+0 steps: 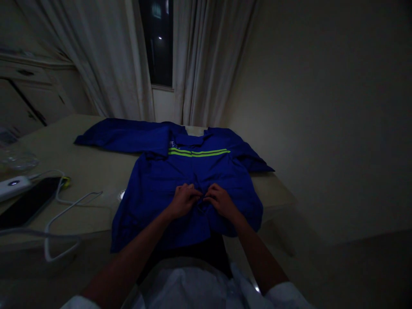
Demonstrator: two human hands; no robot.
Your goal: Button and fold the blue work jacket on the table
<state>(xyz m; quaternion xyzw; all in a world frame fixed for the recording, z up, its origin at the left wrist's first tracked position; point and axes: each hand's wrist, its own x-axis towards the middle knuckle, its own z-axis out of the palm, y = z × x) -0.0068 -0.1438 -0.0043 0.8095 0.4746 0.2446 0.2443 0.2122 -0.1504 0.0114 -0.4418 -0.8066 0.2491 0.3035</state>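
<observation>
A dark blue work jacket (189,176) lies spread on the table, its front facing up and two lime-green reflective stripes (199,152) across the chest. One sleeve (122,136) stretches out to the left. My left hand (184,201) and my right hand (220,201) meet low on the jacket's front, with fingers pinching the cloth at the centre opening. What the fingertips hold is partly hidden by the hands themselves.
Left of the jacket on the beige table (80,146) lie a black phone (30,201), a white power bank (14,186), a white cable (58,193) and a white hanger (62,253). A glass container (19,159) stands farther back. Curtains (112,64) hang behind.
</observation>
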